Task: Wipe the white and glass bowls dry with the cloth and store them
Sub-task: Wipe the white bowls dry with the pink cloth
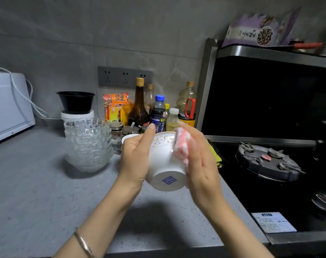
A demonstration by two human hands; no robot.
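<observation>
My left hand (pixel 135 155) grips a white bowl (pixel 164 164) above the grey counter (pixel 46 192), tilted so its base with a blue square mark faces me. Small gold and pink specks decorate its outer rim. My right hand (pixel 199 161) presses a pink and white cloth (pixel 181 146) against the bowl's right outer side. A stack of several glass bowls (pixel 88 144) stands on the counter to the left. Behind my left hand another white bowl's rim (pixel 127 138) peeks out.
Sauce and oil bottles (pixel 139 107), snack packets and small jars line the wall behind. A black bowl (pixel 76 101) sits on a white tub. A white appliance (pixel 9 105) is far left. A black hob with a burner (pixel 268 161) lies right.
</observation>
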